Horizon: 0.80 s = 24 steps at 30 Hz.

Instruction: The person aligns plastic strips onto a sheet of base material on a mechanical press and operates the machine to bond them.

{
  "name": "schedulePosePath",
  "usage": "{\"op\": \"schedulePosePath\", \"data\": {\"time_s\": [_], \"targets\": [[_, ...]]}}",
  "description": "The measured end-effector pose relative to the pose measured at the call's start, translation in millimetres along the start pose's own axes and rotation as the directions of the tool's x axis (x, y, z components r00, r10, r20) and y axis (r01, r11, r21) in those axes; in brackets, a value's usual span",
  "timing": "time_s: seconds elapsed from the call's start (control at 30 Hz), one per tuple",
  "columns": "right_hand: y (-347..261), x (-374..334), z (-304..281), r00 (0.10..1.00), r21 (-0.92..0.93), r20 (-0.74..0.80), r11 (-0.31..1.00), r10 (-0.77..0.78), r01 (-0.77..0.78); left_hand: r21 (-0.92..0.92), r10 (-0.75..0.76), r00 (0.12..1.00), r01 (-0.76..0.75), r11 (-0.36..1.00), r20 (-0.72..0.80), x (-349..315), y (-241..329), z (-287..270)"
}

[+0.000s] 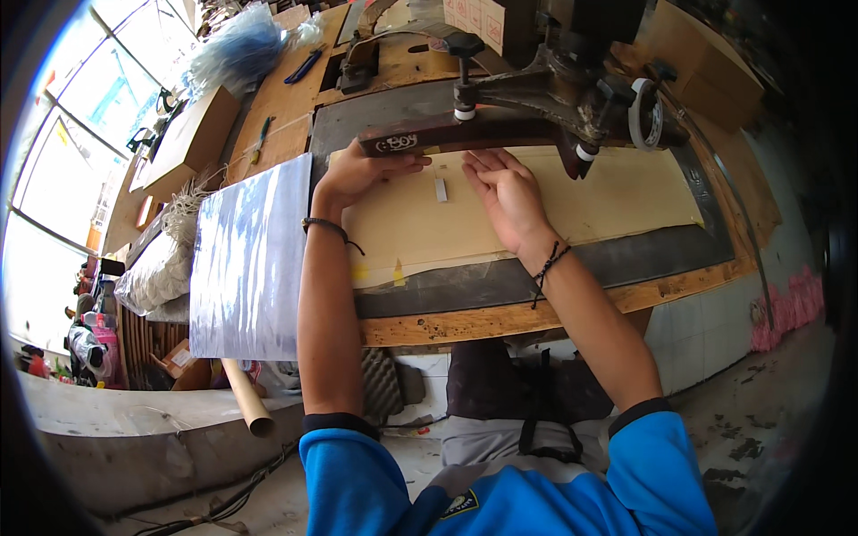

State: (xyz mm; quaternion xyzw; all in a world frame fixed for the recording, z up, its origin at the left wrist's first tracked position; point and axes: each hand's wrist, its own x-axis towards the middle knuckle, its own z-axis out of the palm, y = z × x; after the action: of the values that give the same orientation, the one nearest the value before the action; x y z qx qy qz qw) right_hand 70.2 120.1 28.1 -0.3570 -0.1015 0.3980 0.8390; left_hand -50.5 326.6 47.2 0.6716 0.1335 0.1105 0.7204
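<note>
One dark frame (487, 136), one tab (441, 190) — left hand (357, 174) grip unclear, right hand (509, 196) grip apart.

The panel (429, 228) is pale cream, the mat (465, 292) dark grey, the sleeves (353, 473) blue (black-cuffed).

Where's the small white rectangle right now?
In the head view, the small white rectangle is at upper middle, on the flat cream sheet, between the left hand and the right hand.

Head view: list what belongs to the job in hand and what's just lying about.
Likely in the job: dark bar by the left hand and right hand, pale sheet, white tab, metal clamp.
Likely lying about: blue tool, plastic bundle.
</note>
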Motion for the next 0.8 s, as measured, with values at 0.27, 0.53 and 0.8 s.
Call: {"op": "schedulePosePath", "data": {"time_s": [0.27, 0.53, 0.8], "targets": [[-10.8, -6.4, -8.8, 0.997, 0.065, -0.080, 0.998, -0.014, 0.019, 0.236, 0.051, 0.997, -0.035, 0.971, -0.061, 0.9, 2.2, -6.6], [-15.2, -3.5, -7.9, 0.984, 0.120, -0.144, 0.985, -0.105, 0.123, 0.326, 0.054, 0.987, -0.002, 0.945, -0.151, -1.4, 4.7, -9.4], [-17.8, -7.2, -11.3, 0.950, 0.105, -0.269, 0.975, -0.160, 0.194, 0.273, 0.070, 0.984, -0.022, 0.962, -0.165, -3.1, 6.2, 0.5]]}}
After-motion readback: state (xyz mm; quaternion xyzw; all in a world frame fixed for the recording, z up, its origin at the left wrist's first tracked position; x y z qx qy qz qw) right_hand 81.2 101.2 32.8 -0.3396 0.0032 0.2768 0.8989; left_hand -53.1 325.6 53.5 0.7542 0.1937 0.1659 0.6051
